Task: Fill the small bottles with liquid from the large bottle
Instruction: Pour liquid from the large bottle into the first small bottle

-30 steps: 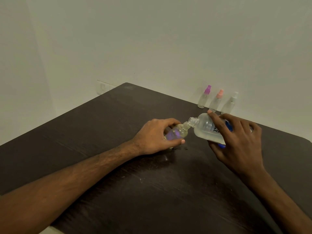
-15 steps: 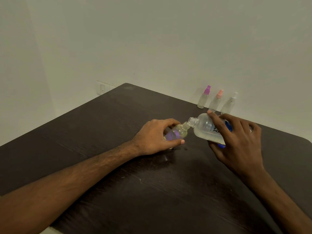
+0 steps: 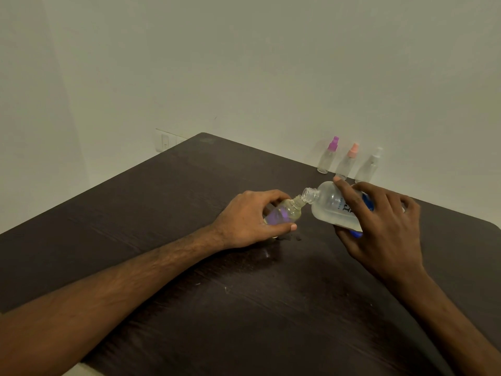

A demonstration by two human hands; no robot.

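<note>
My left hand point(image 3: 248, 217) grips a small clear bottle point(image 3: 286, 211) with no cap, tilted so its neck points right. A purple tint shows inside it. My right hand point(image 3: 379, 226) grips the large clear bottle point(image 3: 329, 206), which has a blue label and lies tipped to the left. Its open mouth sits just above the small bottle's neck. Both are held a little above the dark table point(image 3: 162, 213), at its middle.
Three small spray bottles stand at the table's far edge by the wall: one with a purple cap point(image 3: 328, 156), one with a pink cap point(image 3: 347, 162), one with a white cap point(image 3: 369, 165). A few drops point(image 3: 291, 238) lie on the table under the hands.
</note>
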